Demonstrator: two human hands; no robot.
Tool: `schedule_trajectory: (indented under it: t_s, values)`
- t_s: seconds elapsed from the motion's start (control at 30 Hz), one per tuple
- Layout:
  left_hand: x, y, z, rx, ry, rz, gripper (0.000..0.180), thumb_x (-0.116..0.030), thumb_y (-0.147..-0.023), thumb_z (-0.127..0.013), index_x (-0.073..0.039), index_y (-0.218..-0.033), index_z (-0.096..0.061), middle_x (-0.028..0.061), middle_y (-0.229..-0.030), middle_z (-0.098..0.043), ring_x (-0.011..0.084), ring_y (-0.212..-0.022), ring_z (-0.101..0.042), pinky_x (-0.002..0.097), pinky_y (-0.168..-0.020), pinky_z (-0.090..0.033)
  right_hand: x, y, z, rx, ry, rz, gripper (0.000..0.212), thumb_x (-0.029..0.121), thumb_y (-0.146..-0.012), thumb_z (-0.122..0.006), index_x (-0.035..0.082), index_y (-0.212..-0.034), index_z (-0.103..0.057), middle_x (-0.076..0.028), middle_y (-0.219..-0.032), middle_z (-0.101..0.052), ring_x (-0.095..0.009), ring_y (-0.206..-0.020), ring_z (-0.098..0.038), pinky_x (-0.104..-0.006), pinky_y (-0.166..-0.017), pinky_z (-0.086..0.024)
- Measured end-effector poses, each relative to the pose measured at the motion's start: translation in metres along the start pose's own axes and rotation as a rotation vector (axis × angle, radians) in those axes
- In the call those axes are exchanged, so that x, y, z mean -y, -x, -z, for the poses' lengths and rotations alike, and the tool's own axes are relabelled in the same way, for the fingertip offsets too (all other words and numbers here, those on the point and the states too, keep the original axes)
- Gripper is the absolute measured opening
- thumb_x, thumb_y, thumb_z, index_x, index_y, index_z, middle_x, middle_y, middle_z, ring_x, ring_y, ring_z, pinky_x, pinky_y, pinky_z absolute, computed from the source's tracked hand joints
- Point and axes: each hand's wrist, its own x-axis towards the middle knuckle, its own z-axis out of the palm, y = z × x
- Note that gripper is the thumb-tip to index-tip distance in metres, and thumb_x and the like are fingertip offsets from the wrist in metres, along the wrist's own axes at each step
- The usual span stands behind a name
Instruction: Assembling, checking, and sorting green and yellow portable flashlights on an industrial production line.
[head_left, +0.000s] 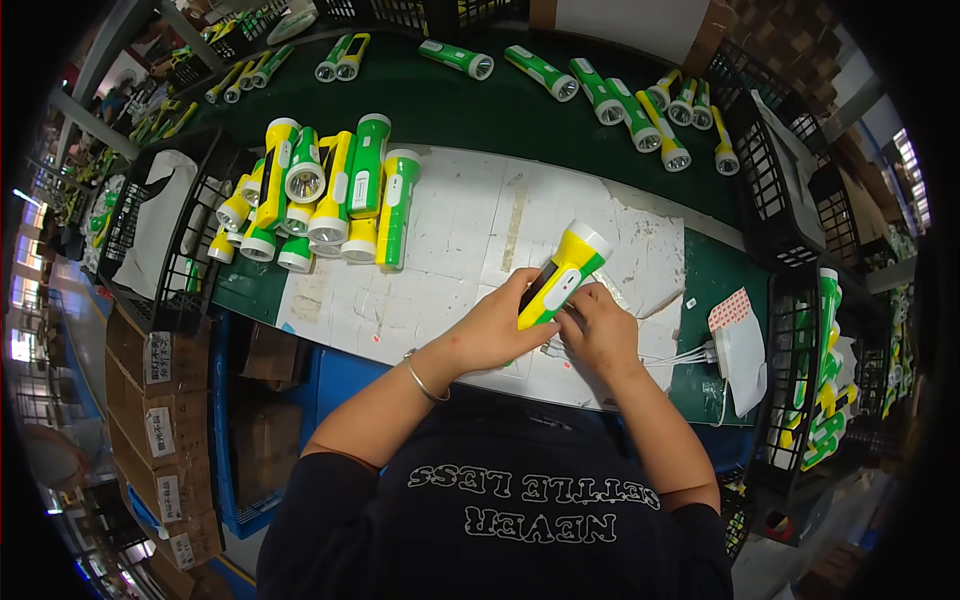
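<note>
My left hand (490,328) is wrapped round a yellow and green flashlight (572,272), tilted with its white head pointing up and away from me. Close against the flashlight's lower end is my right hand (606,335), its fingers curled and pressed together. What those fingers hold, if anything, is hidden. Both hands are over a worn white sheet (455,290) on the green table. White cables (683,357) run from beside my right hand to a white piece with a red-patterned patch (735,310). Left of my hands, several flashlights (370,165) lie stacked in a pile.
More flashlights (540,72) lie in a loose row along the far green surface (440,110). Black plastic crates stand at the left (165,230) and right (790,390); the right one contains flashlights. Cardboard boxes (160,400) are stacked below the left crate.
</note>
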Motion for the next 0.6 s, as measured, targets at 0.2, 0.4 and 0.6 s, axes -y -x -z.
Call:
schedule_trajectory:
  t_s: [0.2, 0.4, 0.6]
  values:
    - [0.003, -0.008, -0.006, -0.103, -0.094, -0.048, 0.061, -0.021, -0.076, -0.068, 0.001, -0.123, -0.036, 0.0222, -0.112, -0.052, 0.0321, -0.103, -0.054, 0.0371, -0.087, -0.044, -0.018, -0.002, 0.041, 0.087, -0.946, -0.261, 0.013, 0.009, -0.082, -0.065, -0.001, -0.090, -0.062, -0.001, -0.078, -0.062, -0.005, -0.071, -0.055, -0.0181, -0.064, -0.043]
    - [-0.009, -0.010, -0.016, -0.089, -0.154, -0.089, 0.061, -0.022, -0.075, -0.068, -0.002, -0.124, -0.037, 0.0219, -0.111, -0.052, 0.0340, -0.102, -0.054, 0.0374, -0.086, -0.045, -0.019, -0.004, 0.060, 0.185, -1.052, -0.334, 0.016, 0.011, -0.081, -0.066, -0.002, -0.089, -0.063, -0.003, -0.076, -0.063, -0.006, -0.068, -0.055, -0.0179, -0.063, -0.042]
    - [-0.010, -0.007, -0.023, -0.166, -0.248, -0.125, 0.059, -0.021, -0.074, -0.068, -0.003, -0.123, -0.039, 0.0212, -0.111, -0.051, 0.0348, -0.102, -0.053, 0.0383, -0.086, -0.045, -0.021, 0.000, 0.055, 0.187, -1.113, -0.365, 0.016, 0.009, -0.080, -0.067, -0.003, -0.088, -0.064, -0.005, -0.076, -0.064, -0.007, -0.069, -0.057, -0.0186, -0.065, -0.043]
